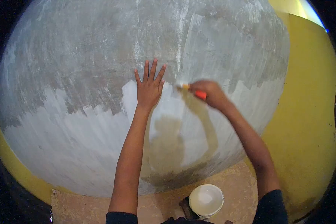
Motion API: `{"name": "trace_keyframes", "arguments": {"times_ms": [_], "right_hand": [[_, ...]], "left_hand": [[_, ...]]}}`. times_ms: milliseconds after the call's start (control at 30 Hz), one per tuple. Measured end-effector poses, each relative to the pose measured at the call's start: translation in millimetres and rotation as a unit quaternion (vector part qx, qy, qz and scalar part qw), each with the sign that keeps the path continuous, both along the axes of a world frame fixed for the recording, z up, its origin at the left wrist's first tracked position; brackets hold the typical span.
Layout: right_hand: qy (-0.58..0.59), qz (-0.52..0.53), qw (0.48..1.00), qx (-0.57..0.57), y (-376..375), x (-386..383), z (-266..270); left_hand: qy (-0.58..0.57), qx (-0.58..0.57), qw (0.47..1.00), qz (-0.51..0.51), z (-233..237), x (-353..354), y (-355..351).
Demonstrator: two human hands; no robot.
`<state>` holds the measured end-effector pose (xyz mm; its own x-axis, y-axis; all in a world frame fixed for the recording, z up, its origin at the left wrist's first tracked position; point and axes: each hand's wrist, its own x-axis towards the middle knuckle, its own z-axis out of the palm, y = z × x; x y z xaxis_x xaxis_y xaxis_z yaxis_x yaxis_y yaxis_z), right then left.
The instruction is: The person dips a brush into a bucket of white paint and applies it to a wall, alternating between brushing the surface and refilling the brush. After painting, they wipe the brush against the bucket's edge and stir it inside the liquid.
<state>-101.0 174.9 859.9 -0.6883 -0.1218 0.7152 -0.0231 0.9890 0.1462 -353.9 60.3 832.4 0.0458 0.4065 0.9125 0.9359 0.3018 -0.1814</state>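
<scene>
A vast, rounded-looking grey surface (100,48), streaked with white, fills the view, flanked by a plain yellow wall (310,93). A ragged-edged white coating (82,138) covers much of its lower part, crossed at centre by a person's shadow (166,145). Beneath lies a mottled brown board-like surface (237,183), bearing a round white open container (219,191) with pale contents, near the dark-sleeved right arm. The person's left hand (148,89), empty, is spread flat against the grey surface at the coating's upper edge. The right hand (210,93), slightly blurred, is closed around a small brush with an orange-red handle (200,94), its tip at the surface, right of the left hand. The step in hand appears to be brushing the coating along its uneven upper border; a further stroke would call for even bristle pressure, with the spread fingers kept clear of the wet edge.
</scene>
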Motion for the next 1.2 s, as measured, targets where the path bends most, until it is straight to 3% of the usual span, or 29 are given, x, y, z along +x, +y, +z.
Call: {"name": "trace_keyframes", "arguments": {"times_ms": [100, 133, 167, 233, 367, 467, 567, 700, 833, 933, 1000, 1033, 1100, 1200], "right_hand": [[0.102, -0.012, 0.995, 0.008, 10, 1, 64], [0.156, -0.002, 0.985, 0.07, 14, 1, 78], [0.155, -0.002, 0.986, 0.068, 13, -2, 78], [0.273, -0.016, 0.959, 0.069, 11, -5, 71], [0.241, -0.049, 0.965, 0.088, 8, -28, -29], [0.145, -0.081, 0.986, 0.014, -12, -35, -108], [0.087, -0.066, 0.993, 0.034, -32, -25, -126], [0.018, -0.038, 0.999, 0.013, -31, -4, -94], [0.012, -0.009, 0.999, 0.036, -7, -4, 2], [0.075, 0.018, 0.996, 0.037, 5, -11, 77], [0.187, -0.012, 0.975, 0.122, 6, -13, 108], [0.186, -0.01, 0.975, 0.124, 4, -15, 111], [0.293, -0.033, 0.941, 0.169, 0, -19, 115], [0.309, -0.041, 0.938, 0.151, 12, -37, 63]], "left_hand": [[0.003, -0.006, 1.0, 0.01, 0, -1, -2], [0.009, -0.002, 1.0, 0.004, -1, -2, -2], [0.014, 0.001, 1.0, -0.002, -1, -2, -3], [0.017, -0.006, 1.0, 0.008, -3, -4, -4], [0.022, -0.016, 1.0, -0.003, -7, -8, -5], [0.026, -0.024, 0.999, -0.007, -9, -9, -7], [0.024, -0.028, 0.999, -0.021, -8, -9, -9], [0.019, -0.027, 0.998, -0.045, -8, -9, -11], [0.009, -0.037, 0.997, -0.061, -7, -10, -14], [0.01, -0.043, 0.997, -0.063, -4, -9, -19], [0.004, -0.05, 0.997, -0.058, -5, -7, -20], [0.002, -0.051, 0.997, -0.063, -4, -7, -20], [-0.001, -0.051, 0.996, -0.068, -4, -6, -21], [-0.001, -0.048, 0.996, -0.074, -5, -8, -22]]}}
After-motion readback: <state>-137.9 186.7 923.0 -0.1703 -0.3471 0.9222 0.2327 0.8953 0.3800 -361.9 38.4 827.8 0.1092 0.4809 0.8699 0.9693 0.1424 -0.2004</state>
